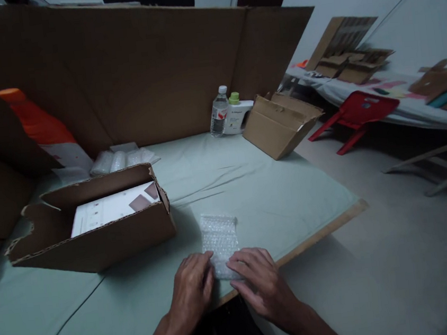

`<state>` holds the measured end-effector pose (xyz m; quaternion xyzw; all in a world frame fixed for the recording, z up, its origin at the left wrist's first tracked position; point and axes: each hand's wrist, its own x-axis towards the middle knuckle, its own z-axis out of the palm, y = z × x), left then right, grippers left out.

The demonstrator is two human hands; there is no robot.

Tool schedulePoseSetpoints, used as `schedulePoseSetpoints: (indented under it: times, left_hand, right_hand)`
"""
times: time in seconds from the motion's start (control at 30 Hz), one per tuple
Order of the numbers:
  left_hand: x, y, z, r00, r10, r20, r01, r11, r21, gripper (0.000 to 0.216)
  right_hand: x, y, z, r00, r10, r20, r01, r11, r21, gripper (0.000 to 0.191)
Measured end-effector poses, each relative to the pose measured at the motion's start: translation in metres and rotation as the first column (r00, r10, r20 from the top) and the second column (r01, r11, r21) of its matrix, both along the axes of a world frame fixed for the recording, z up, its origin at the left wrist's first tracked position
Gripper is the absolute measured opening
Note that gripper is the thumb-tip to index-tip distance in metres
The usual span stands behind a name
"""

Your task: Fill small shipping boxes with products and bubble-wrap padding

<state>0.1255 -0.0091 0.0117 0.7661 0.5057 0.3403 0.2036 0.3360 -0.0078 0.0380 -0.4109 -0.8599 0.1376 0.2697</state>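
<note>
A small sheet of clear bubble wrap [220, 235] lies on the pale green table cover near the front edge. It looks folded, with crease lines running across it. My left hand [193, 278] is at its lower left side, fingers bent together and pinching the wrap's edge. On the lower right, my right hand [258, 277] holds the wrap's near corner between the thumb and the fingers, which lie on top of it. Whether anything is inside the wrap cannot be made out.
An open cardboard box [131, 238] with a white printed box [112, 208] inside stands left. Rolled bubble wrap [119, 161], an orange-and-white bottle [49, 130], a water bottle [219, 113], a white jug [238, 117] and another carton [273, 130] stand behind. A red chair [363, 113] is right.
</note>
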Motion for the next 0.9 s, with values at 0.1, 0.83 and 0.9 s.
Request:
schedulePoseSetpoints:
  times: [0.1,0.83,0.9]
  left_hand:
    - [0.001,0.003,-0.001,0.996,0.073,-0.055,-0.067,0.992,0.106,0.031]
    - [-0.017,0.009,0.026,0.990,-0.136,-0.043,0.110,0.919,-0.378,0.034]
    - [-0.018,0.013,0.026,0.993,-0.110,-0.052,0.078,0.906,-0.415,0.035]
  right_hand:
    - [-0.001,0.007,-0.008,0.999,0.014,0.043,-0.015,1.000,0.019,0.026]
    - [0.001,0.064,0.014,0.996,0.090,0.011,-0.085,0.965,-0.250,0.048]
    - [0.004,0.044,0.011,0.989,0.147,-0.025,-0.149,0.967,-0.207,0.048]
